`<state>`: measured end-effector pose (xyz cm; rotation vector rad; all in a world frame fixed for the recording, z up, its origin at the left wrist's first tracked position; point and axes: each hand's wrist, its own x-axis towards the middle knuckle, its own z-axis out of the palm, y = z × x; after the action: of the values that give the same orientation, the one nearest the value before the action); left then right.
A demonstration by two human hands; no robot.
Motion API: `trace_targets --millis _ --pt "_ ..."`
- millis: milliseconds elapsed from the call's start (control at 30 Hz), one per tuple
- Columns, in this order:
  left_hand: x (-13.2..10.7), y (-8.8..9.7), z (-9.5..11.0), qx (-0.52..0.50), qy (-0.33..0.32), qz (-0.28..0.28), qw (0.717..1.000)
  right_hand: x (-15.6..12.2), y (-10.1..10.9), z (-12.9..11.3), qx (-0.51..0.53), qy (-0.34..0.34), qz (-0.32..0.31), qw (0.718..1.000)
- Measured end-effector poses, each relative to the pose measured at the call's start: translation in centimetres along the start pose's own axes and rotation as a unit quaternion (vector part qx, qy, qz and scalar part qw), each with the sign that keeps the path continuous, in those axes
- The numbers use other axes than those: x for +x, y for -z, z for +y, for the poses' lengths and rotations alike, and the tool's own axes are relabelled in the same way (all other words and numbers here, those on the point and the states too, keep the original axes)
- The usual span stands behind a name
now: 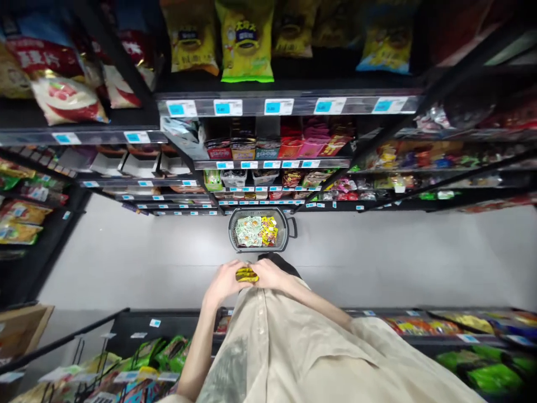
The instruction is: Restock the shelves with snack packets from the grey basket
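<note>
Close to my waist, my left hand (225, 281) and my right hand (271, 274) are closed around a small stack of yellow snack packets (247, 274), one hand at each side. The fingers' far sides are partly hidden. On the floor just beyond them is a grey shopping basket (232, 246) with its handle (293, 227) out to the right. Pale green-and-white packets (249, 230) fill its left part. Yellow-and-red packets (269, 230) lie in the right part.
Ahead, a black shelf unit (289, 92) holds bagged snacks (246, 39) and boxed small packets (289, 137). More shelving with green bags (168, 352) stands close behind me. A cardboard box (25, 333) is at the lower left. The grey floor (377, 252) runs between the shelves.
</note>
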<state>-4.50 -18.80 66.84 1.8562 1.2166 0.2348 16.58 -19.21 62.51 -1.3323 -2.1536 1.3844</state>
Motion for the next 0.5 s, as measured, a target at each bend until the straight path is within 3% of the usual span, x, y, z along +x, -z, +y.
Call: trace_targets --millis 167,367,433,500 --pt "4.3 -0.9 2.0 -0.016 -0.042 -0.063 0.997 -1.6 2.5 1.9 -0.046 -0.026 0.016 0.998" --pt "9.5 -1.9 3.9 -0.099 -0.033 -0.025 0.994 -3.5 7.8 4.9 0.072 -0.063 0.123 0.988" --pt "11.3 -2.1 4.3 -0.141 -0.007 -0.011 0.990 -4.1 8.9 6.3 0.155 -0.071 0.180 0.969" --pt "12.9 -2.3 4.8 -0.185 0.025 -0.008 0.982 -4.7 9.4 7.6 0.256 -0.084 0.256 0.928"
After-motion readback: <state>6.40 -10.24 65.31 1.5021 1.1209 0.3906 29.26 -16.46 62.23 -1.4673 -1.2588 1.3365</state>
